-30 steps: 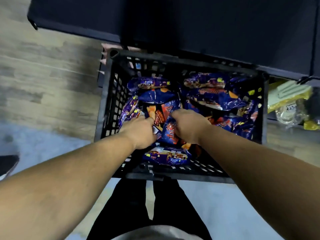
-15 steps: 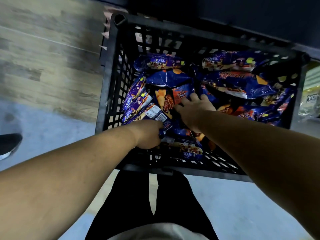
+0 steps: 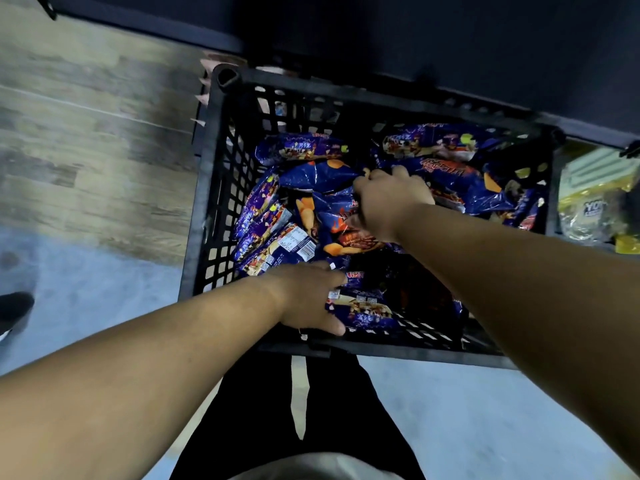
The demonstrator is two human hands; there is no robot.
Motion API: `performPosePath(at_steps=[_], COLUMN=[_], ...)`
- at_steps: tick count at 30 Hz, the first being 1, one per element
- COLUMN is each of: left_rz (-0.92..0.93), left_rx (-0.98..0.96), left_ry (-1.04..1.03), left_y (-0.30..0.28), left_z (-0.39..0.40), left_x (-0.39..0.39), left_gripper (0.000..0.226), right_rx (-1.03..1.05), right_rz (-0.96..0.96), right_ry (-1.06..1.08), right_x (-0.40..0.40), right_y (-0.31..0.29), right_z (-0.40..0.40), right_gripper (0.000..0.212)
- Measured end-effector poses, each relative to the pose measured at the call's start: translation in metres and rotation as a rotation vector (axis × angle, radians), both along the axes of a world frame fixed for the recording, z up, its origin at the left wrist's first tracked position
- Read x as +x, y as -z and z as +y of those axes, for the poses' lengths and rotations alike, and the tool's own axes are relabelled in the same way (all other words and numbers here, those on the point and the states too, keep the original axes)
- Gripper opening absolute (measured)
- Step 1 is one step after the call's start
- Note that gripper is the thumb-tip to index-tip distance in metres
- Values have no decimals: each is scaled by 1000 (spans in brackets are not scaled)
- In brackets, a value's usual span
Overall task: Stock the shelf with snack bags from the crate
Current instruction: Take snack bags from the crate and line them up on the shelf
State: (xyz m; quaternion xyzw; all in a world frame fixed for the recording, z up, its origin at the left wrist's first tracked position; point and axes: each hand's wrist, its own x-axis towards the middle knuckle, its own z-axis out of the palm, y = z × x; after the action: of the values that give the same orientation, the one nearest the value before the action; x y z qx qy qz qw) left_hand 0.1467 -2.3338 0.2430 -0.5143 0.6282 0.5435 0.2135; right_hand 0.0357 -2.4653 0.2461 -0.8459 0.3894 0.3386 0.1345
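A black plastic crate [image 3: 207,188] stands on the floor in front of me, holding several blue and purple snack bags [image 3: 301,150]. My left hand [image 3: 308,299] is low at the crate's near wall, thumb and fingers closed around the end of a bag [image 3: 367,310] lying there. My right hand [image 3: 391,202] reaches into the middle of the pile, fingers curled over the top edge and thumb under a blue bag with orange print [image 3: 339,216]. The dark shelf [image 3: 450,46] runs just behind the crate.
Yellow and clear packets [image 3: 595,202] lie on a low shelf level right of the crate. Wood-look floor [image 3: 86,150] is to the left, pale floor nearer me. A dark shoe [image 3: 14,310] shows at the left edge. My black-trousered legs [image 3: 263,410] are below the crate.
My right hand has slid farther into the crate and closed on a middle bag. My left hand has drawn back to the near wall onto the front bag.
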Motion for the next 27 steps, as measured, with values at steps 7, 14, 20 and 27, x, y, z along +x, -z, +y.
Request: performPosePath(at_steps=[7,14,20,27], left_rz=[-41,7,15,91], left_rx=[-116,3,36,155], left_ry=[-165,-760,-833,-735], left_y=[-5,-5,0,-5], left_z=[-12,-37,-39,-31], left_x=[7,58,61,59], left_gripper=[42,24,21,57], right_rx=[41,30,61,78], right_rz=[-26,-44,-38,46], right_ry=[52,110,113,97], right_x=[-2,-2,-1,1], right_y=[-8,-12,-7,-1], right_z=[-5,-9,-3,2], right_gripper=[60,54,60,81])
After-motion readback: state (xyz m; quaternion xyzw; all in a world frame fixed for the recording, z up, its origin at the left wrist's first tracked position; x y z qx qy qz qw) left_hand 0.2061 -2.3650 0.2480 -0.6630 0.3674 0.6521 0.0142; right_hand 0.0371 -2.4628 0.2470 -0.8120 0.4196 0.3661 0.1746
